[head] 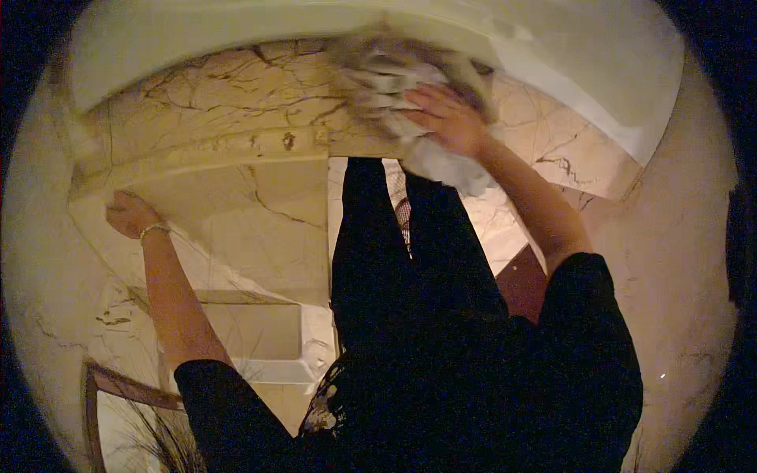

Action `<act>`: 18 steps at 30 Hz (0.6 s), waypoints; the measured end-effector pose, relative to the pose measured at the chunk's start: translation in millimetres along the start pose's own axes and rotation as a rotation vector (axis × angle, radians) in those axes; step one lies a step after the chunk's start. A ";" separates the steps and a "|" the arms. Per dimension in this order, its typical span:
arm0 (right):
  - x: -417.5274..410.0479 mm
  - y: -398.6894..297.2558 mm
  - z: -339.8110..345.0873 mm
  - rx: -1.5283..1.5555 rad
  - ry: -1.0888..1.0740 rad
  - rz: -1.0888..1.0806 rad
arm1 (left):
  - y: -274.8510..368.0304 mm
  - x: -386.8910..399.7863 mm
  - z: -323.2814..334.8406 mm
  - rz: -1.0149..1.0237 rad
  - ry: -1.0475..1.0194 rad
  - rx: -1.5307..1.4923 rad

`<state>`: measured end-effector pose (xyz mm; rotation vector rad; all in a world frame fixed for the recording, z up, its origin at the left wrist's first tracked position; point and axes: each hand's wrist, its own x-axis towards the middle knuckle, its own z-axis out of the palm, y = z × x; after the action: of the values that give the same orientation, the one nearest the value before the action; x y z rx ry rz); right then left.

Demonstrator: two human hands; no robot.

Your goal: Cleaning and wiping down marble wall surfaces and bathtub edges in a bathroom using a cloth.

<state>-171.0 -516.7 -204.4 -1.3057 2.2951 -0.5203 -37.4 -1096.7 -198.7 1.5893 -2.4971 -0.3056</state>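
My right hand (446,118) lies spread over a crumpled white cloth (390,94), pressing it to a veined marble surface (260,88). The cloth's far part is blurred, and its near end (452,168) hangs by my leg. At the left, my left hand (133,214), with a bracelet at the wrist, leans on a pale stone ledge (89,204). Its fingers look curled, and whether they grip the stone is hidden. Beyond the marble curves a smooth white rim (236,26), like that of a bathtub.
My dark-trousered legs (378,248) stand between the stone ledge and a pale wall (668,284) at the right. A dark red object (523,284) shows beside my right leg. Dried grass stems (165,437) and a brown-framed panel (133,384) are at the lower left.
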 end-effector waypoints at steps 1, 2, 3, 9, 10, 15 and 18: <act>-35.7 6.5 0.2 -0.033 -0.095 0.122 | 2.3 -5.5 2.6 0.021 -0.014 -0.003; -68.2 15.6 -7.5 -0.077 -0.202 0.253 | 15.5 -18.1 14.7 0.071 0.034 0.033; -85.4 19.3 -11.9 -0.080 -0.200 0.268 | 21.4 -23.5 18.7 0.116 0.101 0.077; -51.4 -6.1 46.5 -0.276 0.240 0.514 | -98.2 65.0 -3.0 0.443 0.273 0.295; -43.0 -14.0 45.6 -0.231 0.252 0.582 | -72.6 38.0 18.4 0.448 0.235 0.265; 26.7 -49.5 43.9 -0.096 0.197 0.464 | -39.9 25.2 1.9 0.308 0.065 0.202; 57.4 -63.6 35.5 0.051 0.232 0.284 | -56.6 24.1 -3.9 0.459 0.112 0.397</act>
<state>-132.9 -601.0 -211.5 -0.9135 2.5816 -0.6547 2.9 -1142.3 -208.9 1.0388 -2.8500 0.3480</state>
